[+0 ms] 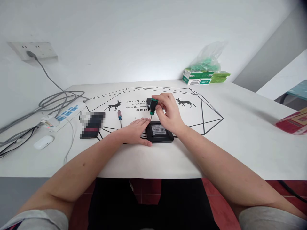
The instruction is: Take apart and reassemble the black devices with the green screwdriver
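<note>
A black, square-cornered device [160,139] with a white printed label lies flat on the table in front of me. My right hand [169,113] grips a screwdriver [153,106] by its green and black handle. Its thin shaft points down at the device's far left corner; whether the tip sits in a screw is too small to tell. Flat against the device's left side rests my left hand [134,131], fingers stretched out and thumb along the near corner. Just behind the screwdriver handle lies a small black item [149,103], partly hidden.
Left of my hands lie a second screwdriver [119,116], a blurred dark object [92,126], a white mouse [43,142] and a power strip [69,116] with coiled cables. Green boxes [198,75] under a plastic bag [208,59] stand back right; a red box [294,123] sits far right.
</note>
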